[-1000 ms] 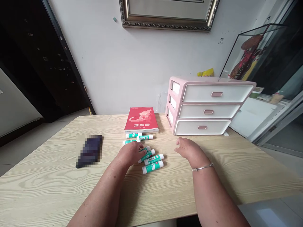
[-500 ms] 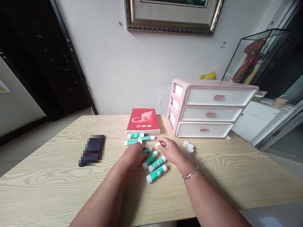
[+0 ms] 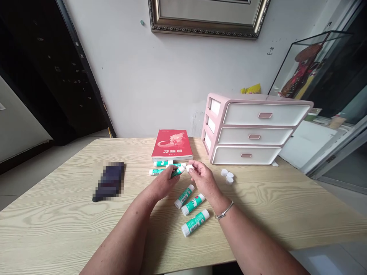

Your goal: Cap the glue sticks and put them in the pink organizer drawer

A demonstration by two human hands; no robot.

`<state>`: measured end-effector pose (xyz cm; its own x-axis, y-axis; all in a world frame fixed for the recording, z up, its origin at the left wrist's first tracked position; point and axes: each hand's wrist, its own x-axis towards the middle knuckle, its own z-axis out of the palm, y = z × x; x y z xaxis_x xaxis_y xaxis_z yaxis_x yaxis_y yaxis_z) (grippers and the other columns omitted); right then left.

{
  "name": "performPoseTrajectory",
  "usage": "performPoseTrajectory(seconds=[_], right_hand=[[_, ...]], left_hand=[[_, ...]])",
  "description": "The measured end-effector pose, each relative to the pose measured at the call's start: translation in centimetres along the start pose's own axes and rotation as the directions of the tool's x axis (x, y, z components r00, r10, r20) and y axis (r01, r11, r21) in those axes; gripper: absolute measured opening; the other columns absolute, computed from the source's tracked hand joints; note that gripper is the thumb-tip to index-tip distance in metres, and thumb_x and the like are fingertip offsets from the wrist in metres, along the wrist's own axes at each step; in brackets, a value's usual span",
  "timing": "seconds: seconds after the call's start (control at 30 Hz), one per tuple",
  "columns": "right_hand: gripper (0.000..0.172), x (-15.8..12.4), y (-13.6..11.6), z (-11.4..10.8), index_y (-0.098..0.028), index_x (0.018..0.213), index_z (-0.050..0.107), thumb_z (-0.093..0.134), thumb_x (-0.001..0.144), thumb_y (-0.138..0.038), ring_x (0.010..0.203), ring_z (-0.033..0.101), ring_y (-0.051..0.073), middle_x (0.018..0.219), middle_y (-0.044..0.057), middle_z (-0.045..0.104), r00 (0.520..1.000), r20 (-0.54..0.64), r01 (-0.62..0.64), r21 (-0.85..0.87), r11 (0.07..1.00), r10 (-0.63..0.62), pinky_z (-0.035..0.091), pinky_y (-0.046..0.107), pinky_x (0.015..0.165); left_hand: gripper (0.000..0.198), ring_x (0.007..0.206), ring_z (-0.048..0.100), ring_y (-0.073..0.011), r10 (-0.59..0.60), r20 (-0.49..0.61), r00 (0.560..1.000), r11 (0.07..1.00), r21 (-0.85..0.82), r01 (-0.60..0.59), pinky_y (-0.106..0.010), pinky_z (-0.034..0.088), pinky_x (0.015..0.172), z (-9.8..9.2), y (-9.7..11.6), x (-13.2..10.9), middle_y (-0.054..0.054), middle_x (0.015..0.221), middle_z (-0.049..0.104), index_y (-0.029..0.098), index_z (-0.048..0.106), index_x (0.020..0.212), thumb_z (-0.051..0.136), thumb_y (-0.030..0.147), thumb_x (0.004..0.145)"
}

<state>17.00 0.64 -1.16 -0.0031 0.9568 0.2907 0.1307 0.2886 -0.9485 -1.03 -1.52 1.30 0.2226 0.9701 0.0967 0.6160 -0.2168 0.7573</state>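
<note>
left hand (image 3: pixel 163 184) closed round glue stick (image 3: pixel 177 172), right hand (image 3: pixel 204 178) pinching white cap (image 3: pixel 189 168) just beside stick end; firm grips, ends lined up work best; three loose sticks (image 3: pixel 184 196) on table (image 3: pixel 57 229), three caps (image 3: pixel 228 177) near drawer unit (image 3: pixel 243 156)

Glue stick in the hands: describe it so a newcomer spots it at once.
On the light wood table, look in front of the red book, left of the pink-and-white drawer unit. The glue stick is the one gripped in the left hand, its end beside a white cap pinched in the right hand. Every other stick lies loose.
</note>
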Motion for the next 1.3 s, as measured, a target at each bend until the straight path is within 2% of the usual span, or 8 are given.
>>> performPoseTrajectory(seconds=[0.13,0.37,0.47,0.6,0.73,0.97,1.17,1.3], right_hand=[[0.028,-1.7,-1.7,0.0,-0.021,0.118,0.061,0.051,0.094,-0.031,0.093,0.063,0.020,0.109,0.010,0.067,0.931,-0.179,0.292,-0.154,0.944,-0.318,0.055,0.037,0.081],[0.045,-7.2,-5.6,2.1,-0.030,0.131,0.049,0.053,0.091,-0.011,0.107,0.063,0.024,0.119,0.010,0.061,0.450,0.125,0.876,-0.255,0.410,-0.884,0.056,0.042,0.087],[0.048,-7.3,-4.5,3.2,-0.027,0.131,0.050,0.056,0.088,-0.008,0.101,0.064,0.022,0.117,0.010,0.062,0.360,0.226,0.922,-0.237,0.307,-0.905,0.057,0.038,0.084],[0.047,-5.4,-2.1,3.5,-0.032,0.130,0.051,0.057,0.089,-0.009,0.115,0.061,0.024,0.128,0.007,0.060,0.514,0.249,0.850,-0.276,0.449,-0.821,0.054,0.044,0.096],[0.042,-3.2,-1.2,2.6,-0.029,0.132,0.051,0.053,0.093,-0.012,0.124,0.056,0.025,0.131,0.010,0.058,0.672,0.063,0.717,-0.305,0.627,-0.738,0.049,0.048,0.103],[0.028,-1.3,-1.5,1.0,-0.021,0.125,0.056,0.049,0.099,-0.030,0.096,0.062,0.019,0.111,0.009,0.065,0.925,-0.132,0.350,-0.066,0.934,-0.356,0.053,0.035,0.085],[0.035,-0.2,-1.0,0.4,-0.020,0.124,0.058,0.057,0.092,-0.035,0.093,0.063,0.018,0.113,0.008,0.068,0.991,0.017,0.128,0.174,0.976,-0.133,0.053,0.033,0.083],[0.035,-0.5,-1.1,0.5,-0.020,0.123,0.062,0.057,0.092,-0.037,0.093,0.064,0.018,0.113,0.007,0.069,0.983,0.075,0.151,0.177,0.973,-0.166,0.052,0.034,0.086]], left_hand=[[0.028,0.077,0.060,-0.0175,-0.036,-0.034,0.999,0.995,-0.098,0.033,-0.029,0.049,0.069,0.3,-0.1,0.1,-0.004,0.095,0.064,0.019,0.055,0.111,0.049,0.036,0.089],[0.031,0.077,0.063,-0.0199,-0.124,-0.079,0.989,0.980,-0.165,0.110,-0.031,0.050,0.070,0.0,-0.3,0.5,-0.002,0.083,0.066,0.018,0.059,0.108,0.052,0.039,0.087],[0.030,0.073,0.063,-0.0194,-0.190,-0.070,0.979,0.972,-0.155,0.177,-0.031,0.050,0.068,-0.4,-0.2,0.7,-0.002,0.079,0.065,0.019,0.060,0.108,0.053,0.039,0.087],[0.025,0.086,0.064,-0.0195,-0.138,-0.114,0.984,0.974,-0.194,0.114,-0.030,0.051,0.076,-0.4,-0.3,0.5,-0.004,0.090,0.068,0.020,0.059,0.104,0.055,0.034,0.084],[0.028,0.078,0.063,-0.0174,-0.156,-0.102,0.982,0.951,-0.285,0.122,-0.027,0.051,0.065,0.0,-0.1,0.2,-0.003,0.086,0.065,0.018,0.057,0.107,0.052,0.034,0.086],[0.022,0.075,0.060,-0.0158,-0.150,-0.006,0.989,0.907,-0.400,0.135,-0.024,0.046,0.056,0.0,0.6,0.0,-0.002,0.086,0.064,0.019,0.057,0.099,0.049,0.027,0.080],[0.025,0.064,0.050,-0.0119,-0.105,0.015,0.994,0.869,-0.484,0.099,-0.023,0.042,0.057,-0.1,0.1,-0.1,0.003,0.073,0.054,0.020,0.059,0.101,0.054,0.025,0.077],[0.022,0.062,0.048,-0.0116,-0.082,0.004,0.997,0.913,-0.402,0.076,-0.023,0.040,0.058,-0.1,0.0,-0.1,0.004,0.070,0.052,0.020,0.062,0.098,0.056,0.026,0.078]])
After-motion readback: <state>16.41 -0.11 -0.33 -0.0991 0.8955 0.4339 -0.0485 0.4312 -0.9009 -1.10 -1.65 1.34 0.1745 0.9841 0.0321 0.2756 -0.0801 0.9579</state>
